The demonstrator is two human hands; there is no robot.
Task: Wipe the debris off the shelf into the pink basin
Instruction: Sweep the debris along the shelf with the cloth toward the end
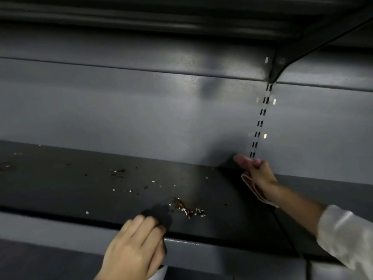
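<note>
Grey steel shelf (60, 178), with the debris (188, 209) scattered on it: the thickest clump of husks and pale grains lies near the front lip, just beside the left hand (137, 245), whose fingers curl over that edge, holding nothing I can see. At the back corner, well apart from the clump, the right hand (256, 176) grips a pale cloth (254, 190). Best, I'd judge, to drag it forward in one flat sweep. No pink basin is visible.
</note>
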